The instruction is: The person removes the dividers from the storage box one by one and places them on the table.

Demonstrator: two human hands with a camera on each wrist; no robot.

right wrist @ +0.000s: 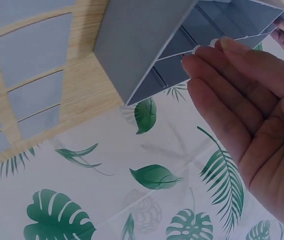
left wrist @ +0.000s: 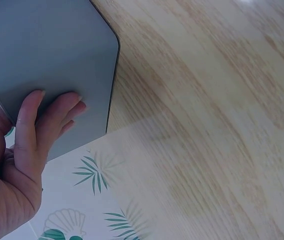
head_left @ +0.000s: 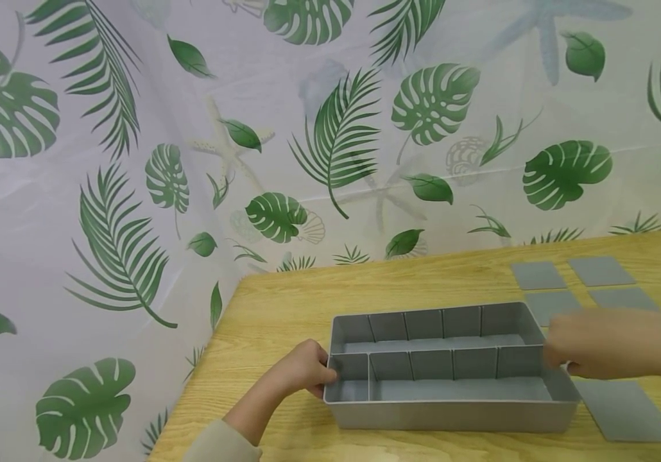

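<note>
A long grey divider box (head_left: 452, 417) sits on the table, with a lengthwise partition (head_left: 434, 352) and one short cross divider (head_left: 369, 377) near its front left end. My left hand (head_left: 301, 369) grips the left end; the thumb goes over the rim and the fingers (left wrist: 57, 117) lie along the outer wall. At the other end, my right hand (head_left: 593, 343) hovers by the right rim. The right wrist view shows its fingers (right wrist: 227, 110) loosely bent, thumb close to the fingertips, with nothing visible between them.
Grey flat panels lie right of the box: one panel (head_left: 627, 410) near the front, and several behind, such as a back panel (head_left: 538, 276) and its neighbour (head_left: 602, 271). A leaf-print curtain (head_left: 336, 128) hangs behind and left of the wooden table (head_left: 284, 301).
</note>
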